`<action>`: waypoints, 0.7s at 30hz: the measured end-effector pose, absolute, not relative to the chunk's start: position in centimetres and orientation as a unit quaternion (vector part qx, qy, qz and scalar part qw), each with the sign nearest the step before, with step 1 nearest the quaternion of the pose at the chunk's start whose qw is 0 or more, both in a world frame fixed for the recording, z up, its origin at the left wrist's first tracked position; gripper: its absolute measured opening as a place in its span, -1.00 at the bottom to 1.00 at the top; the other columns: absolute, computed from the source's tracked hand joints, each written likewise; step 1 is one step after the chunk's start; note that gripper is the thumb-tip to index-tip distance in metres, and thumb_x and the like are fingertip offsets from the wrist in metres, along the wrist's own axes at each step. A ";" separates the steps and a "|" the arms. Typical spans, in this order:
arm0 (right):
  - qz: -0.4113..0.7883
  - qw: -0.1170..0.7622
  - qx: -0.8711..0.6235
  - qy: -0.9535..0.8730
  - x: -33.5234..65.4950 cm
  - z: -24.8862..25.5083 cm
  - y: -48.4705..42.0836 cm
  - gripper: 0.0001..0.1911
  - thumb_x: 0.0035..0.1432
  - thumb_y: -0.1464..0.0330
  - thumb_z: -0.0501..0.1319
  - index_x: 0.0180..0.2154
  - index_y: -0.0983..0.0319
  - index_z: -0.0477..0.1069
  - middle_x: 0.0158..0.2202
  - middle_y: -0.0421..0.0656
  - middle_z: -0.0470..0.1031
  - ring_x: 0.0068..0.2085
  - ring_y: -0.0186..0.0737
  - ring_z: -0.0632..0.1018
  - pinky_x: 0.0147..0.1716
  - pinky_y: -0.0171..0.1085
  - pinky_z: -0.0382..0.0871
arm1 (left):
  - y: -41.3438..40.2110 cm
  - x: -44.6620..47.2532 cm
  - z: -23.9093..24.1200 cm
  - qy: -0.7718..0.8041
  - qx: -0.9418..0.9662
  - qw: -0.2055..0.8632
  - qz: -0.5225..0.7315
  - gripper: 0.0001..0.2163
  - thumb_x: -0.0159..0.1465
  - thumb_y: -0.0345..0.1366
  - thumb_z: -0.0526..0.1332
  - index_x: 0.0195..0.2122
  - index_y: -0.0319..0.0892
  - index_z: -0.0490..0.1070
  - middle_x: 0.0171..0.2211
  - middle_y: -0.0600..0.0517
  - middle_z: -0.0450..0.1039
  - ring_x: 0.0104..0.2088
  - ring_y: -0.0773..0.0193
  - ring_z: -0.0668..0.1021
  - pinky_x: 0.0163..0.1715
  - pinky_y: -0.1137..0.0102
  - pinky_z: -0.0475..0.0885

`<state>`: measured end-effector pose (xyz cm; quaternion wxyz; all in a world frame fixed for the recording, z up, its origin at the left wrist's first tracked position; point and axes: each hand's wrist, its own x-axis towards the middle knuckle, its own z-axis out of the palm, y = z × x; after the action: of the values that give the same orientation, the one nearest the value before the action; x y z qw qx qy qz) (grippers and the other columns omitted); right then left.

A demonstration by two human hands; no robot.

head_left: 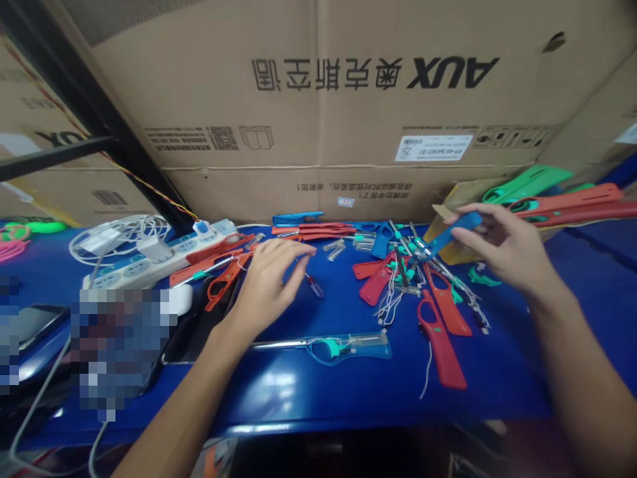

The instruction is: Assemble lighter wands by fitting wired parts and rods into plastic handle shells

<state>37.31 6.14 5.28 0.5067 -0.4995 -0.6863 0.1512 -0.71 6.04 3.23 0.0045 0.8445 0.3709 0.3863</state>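
Indoors, beside a white power strip [137,269] on a blue desk [279,398], orange lighter casings [227,282] lie near my left hand [263,282], whose fingers curl loosely, thumb and forefinger apart with nothing visible between their tips. Toward the middle, a translucent blue lighter [343,348] rests on the desk. Farther right, above metal tubes [460,284], my right hand [502,245] pinches a blue lighter casing [442,240]. It looks light, stiff and smooth, probably a little slippery and liable to crack if squeezed hard; the flat sides seem the place to grip. The casing sits between right thumb and fingertips, its free end slanting down leftward, well apart from my left fingers.
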 end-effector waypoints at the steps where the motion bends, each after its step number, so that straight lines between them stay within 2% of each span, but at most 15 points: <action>1: 0.177 0.484 -0.502 -0.695 37.3 5.4 6.0 -0.63 0.09 0.24 0.36 -0.05 0.12 0.44 -0.11 -0.10 0.60 -0.13 -0.13 0.60 -0.10 -0.14 0.53 | 6.1 -0.7 3.1 0.369 0.846 0.009 0.384 -0.84 0.44 -0.36 0.10 -0.05 -0.11 0.43 -0.13 0.00 0.56 -0.06 0.18 0.54 0.06 0.17 0.31; 3: 0.198 0.451 -0.512 -0.704 37.4 5.7 5.6 -0.63 0.10 0.23 0.36 -0.04 0.12 0.43 -0.07 -0.08 0.59 -0.08 -0.09 0.60 -0.06 -0.12 0.53 | 6.1 -0.6 3.0 0.368 0.848 0.015 0.382 -0.84 0.44 -0.35 0.09 -0.05 -0.11 0.44 -0.12 0.00 0.56 -0.06 0.18 0.54 0.05 0.17 0.32; 7: 0.208 0.474 -0.512 -0.686 37.9 6.1 5.1 -0.65 0.12 0.23 0.37 -0.06 0.11 0.42 -0.01 -0.08 0.58 0.01 -0.09 0.58 0.05 -0.14 0.47 | 6.3 -0.7 2.8 0.369 0.848 0.023 0.379 -0.84 0.44 -0.34 0.09 -0.05 -0.11 0.44 -0.13 0.00 0.56 -0.07 0.18 0.54 0.04 0.18 0.33; 11: 0.241 0.438 -0.510 -0.700 38.4 6.2 5.3 -0.70 0.14 0.20 0.35 -0.10 0.13 0.43 0.05 -0.06 0.56 0.06 -0.06 0.56 0.08 -0.12 0.45 | 6.4 -0.8 2.8 0.368 0.852 0.024 0.372 -0.83 0.45 -0.32 0.09 -0.05 -0.11 0.44 -0.13 0.00 0.57 -0.08 0.17 0.54 0.02 0.19 0.34; 13: 0.237 0.427 -0.523 -0.698 38.3 6.2 5.5 -0.71 0.14 0.20 0.35 -0.12 0.16 0.46 0.01 -0.06 0.58 0.00 -0.07 0.58 0.02 -0.13 0.48 | 6.4 -0.8 2.8 0.365 0.855 0.024 0.368 -0.83 0.45 -0.32 0.09 -0.04 -0.11 0.44 -0.12 0.00 0.57 -0.08 0.17 0.54 0.03 0.18 0.33; 16: 0.235 0.436 -0.561 -0.663 37.6 6.3 5.6 -0.69 0.09 0.22 0.38 -0.14 0.19 0.49 -0.06 -0.05 0.61 -0.15 -0.11 0.61 -0.17 -0.20 0.54 | 6.3 -0.8 2.8 0.360 0.859 0.027 0.364 -0.83 0.44 -0.33 0.09 -0.04 -0.11 0.44 -0.11 0.01 0.58 -0.08 0.18 0.55 0.05 0.19 0.33; 19: 0.246 0.438 -0.605 -0.618 36.8 6.3 5.7 -0.67 0.04 0.22 0.39 -0.16 0.23 0.51 -0.18 -0.05 0.64 -0.28 -0.12 0.63 -0.38 -0.25 0.53 | 6.3 -0.8 2.8 0.355 0.862 0.025 0.361 -0.84 0.44 -0.34 0.10 -0.04 -0.12 0.43 -0.11 0.02 0.58 -0.08 0.19 0.55 0.04 0.20 0.33; 21: 0.240 0.431 -0.621 -0.608 36.5 6.0 5.8 -0.65 0.03 0.21 0.40 -0.17 0.26 0.53 -0.25 -0.05 0.64 -0.33 -0.12 0.65 -0.43 -0.27 0.51 | 6.3 -0.8 2.8 0.352 0.864 0.022 0.360 -0.84 0.44 -0.34 0.10 -0.03 -0.13 0.43 -0.11 0.02 0.58 -0.08 0.20 0.54 0.04 0.21 0.33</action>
<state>36.49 5.83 6.00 0.4315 -0.6213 -0.6085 0.2400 -0.76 6.34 2.78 0.0224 0.8639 0.3516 0.3599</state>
